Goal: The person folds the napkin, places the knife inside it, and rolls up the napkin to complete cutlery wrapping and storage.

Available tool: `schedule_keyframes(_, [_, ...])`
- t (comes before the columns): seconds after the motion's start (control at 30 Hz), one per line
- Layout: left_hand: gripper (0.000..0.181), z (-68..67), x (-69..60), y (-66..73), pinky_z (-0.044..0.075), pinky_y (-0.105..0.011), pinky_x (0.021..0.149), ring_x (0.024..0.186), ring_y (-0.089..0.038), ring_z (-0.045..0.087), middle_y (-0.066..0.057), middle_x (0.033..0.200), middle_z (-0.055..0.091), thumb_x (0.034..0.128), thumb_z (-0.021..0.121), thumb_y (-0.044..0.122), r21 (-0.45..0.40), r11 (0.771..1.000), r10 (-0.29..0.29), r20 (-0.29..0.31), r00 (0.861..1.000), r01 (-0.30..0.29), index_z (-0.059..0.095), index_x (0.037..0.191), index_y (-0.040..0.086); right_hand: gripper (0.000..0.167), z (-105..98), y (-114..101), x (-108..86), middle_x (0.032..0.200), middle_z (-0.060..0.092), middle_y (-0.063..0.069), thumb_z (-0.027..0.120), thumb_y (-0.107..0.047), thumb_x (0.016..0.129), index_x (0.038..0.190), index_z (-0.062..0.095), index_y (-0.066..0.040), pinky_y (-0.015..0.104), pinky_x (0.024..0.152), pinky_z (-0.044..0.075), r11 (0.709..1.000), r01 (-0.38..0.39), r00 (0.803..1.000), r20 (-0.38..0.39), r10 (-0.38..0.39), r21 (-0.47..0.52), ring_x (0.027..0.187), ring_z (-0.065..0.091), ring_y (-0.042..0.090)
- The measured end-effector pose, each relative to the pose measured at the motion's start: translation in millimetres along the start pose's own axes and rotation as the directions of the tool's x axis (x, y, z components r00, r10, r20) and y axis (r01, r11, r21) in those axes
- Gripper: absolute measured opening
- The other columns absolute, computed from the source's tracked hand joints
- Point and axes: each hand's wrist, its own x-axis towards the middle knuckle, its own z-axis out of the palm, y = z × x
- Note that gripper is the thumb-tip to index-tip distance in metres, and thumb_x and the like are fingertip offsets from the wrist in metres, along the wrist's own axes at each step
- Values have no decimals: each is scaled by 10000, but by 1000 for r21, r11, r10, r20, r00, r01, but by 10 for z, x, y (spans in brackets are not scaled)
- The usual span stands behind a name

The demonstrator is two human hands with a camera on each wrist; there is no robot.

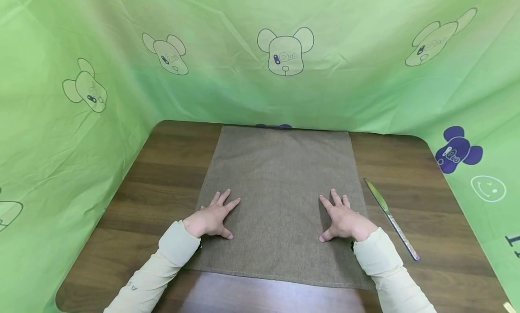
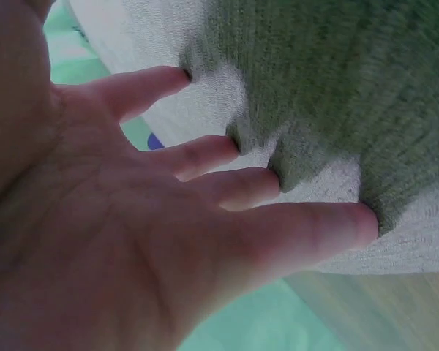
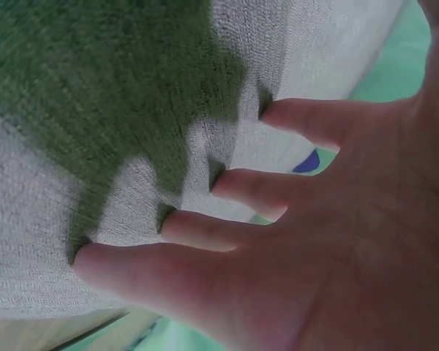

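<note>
A grey-brown cloth (image 1: 280, 204) lies spread flat on the wooden table (image 1: 162, 173). On its left part rests the left hand (image 1: 212, 217), fingers spread, fingertips touching the fabric. The right hand (image 1: 345, 219) touches the cloth's right part in the same way, its thumb pointing inward. In the left wrist view the left hand (image 2: 154, 212) meets the cloth (image 2: 314, 95) with its fingertips, palm raised. The right wrist view has the right hand (image 3: 314, 227) with fingertips on the cloth (image 3: 95, 95), also palm raised. Neither hand grips anything.
A knife (image 1: 392, 220) with a shiny blade and patterned handle lies on the wood, right of the cloth, near the right forearm. Green fabric (image 1: 227, 87) with bear-head drawings hangs behind the table and at both sides. A small pale object (image 1: 508, 307) shows at the bottom right corner.
</note>
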Motion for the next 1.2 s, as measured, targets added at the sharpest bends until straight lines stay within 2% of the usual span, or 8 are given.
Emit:
schedule_keyframes(0.2, [978, 6, -19, -3, 224, -763, 1016, 1483, -434, 41, -156, 1625, 40, 723, 845, 255, -11, 1000, 13, -4, 1000, -13, 293, 1526, 178, 1178, -3, 8, -5, 1535, 52, 374, 911, -349, 578, 1491, 260, 10, 818, 908, 253, 1000, -5, 1000, 12, 5, -6, 1358, 64, 651])
schedule_keyframes(0.37, [945, 22, -64, -8, 221, -760, 1021, 1471, -462, 70, -185, 1614, 78, 740, 833, 291, 22, 999, 32, -21, 999, -32, 312, 1517, 155, 1163, 0, -3, -45, 1538, 52, 369, 902, -355, 596, 1495, 260, 8, 820, 914, 239, 1000, -16, 1000, 7, 16, -3, 1361, 56, 648])
schedule_keyframes(0.63, [980, 57, -122, -25, 222, -748, 1034, 1464, -477, 90, -208, 1608, 88, 718, 848, 321, 37, 998, 43, -25, 999, -42, 309, 1516, 138, 1089, 65, -99, -102, 1549, 35, 359, 836, -420, 700, 1503, 243, 13, 831, 887, 243, 1000, -11, 1000, 10, 11, -2, 1361, 53, 649])
schedule_keyframes(0.9, [1067, 75, -111, -34, 230, -779, 996, 1473, -461, 63, -180, 1619, 55, 661, 884, 309, 14, 1000, 27, -31, 999, -27, 279, 1529, 174, 1122, 56, -132, -98, 1550, 43, 358, 869, -390, 654, 1501, 252, 11, 839, 871, 246, 1000, -5, 1000, 9, 5, 0, 1359, 57, 653])
schedule_keyframes(1.2, [1084, 84, -155, -61, 195, -767, 1026, 1482, -434, 58, -153, 1623, 67, 630, 902, 280, -20, 999, 26, -50, 998, -27, 295, 1523, 187, 1161, 110, -116, -105, 1559, 40, 340, 887, -396, 612, 1505, 255, -8, 833, 889, 236, 1000, -8, 1000, -2, 8, 5, 1375, 45, 632])
